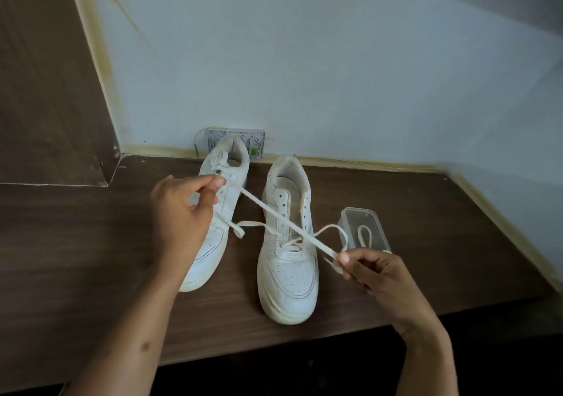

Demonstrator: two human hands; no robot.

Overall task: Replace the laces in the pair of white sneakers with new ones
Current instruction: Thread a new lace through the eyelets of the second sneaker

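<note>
A flat white lace [274,217] runs taut and diagonal above the desk [426,243], from the left hand [185,206] over the left sneaker [213,213] to the right hand [374,273] just in front of the right sneaker [289,261]. The left hand pinches one end between thumb and curled fingers; the right hand pinches the other end the same way.

The right sneaker carries lace only in its lowest eyelets, with the upper eyelets bare. The left sneaker shows lacing near its collar; the rest is hidden by the left hand.

Handling, as a judgement: the lace is light, soft and limp, and sags unless kept under tension. Grip near the tip, where it is stiffest, for threading. The sneakers are light and may slide on the smooth desk when the lace is pulled.

A clear plastic container [376,222] stands just right of the right sneaker, lid off. It holds a looped lace [364,234]; a further loop drapes over its near rim.
</note>
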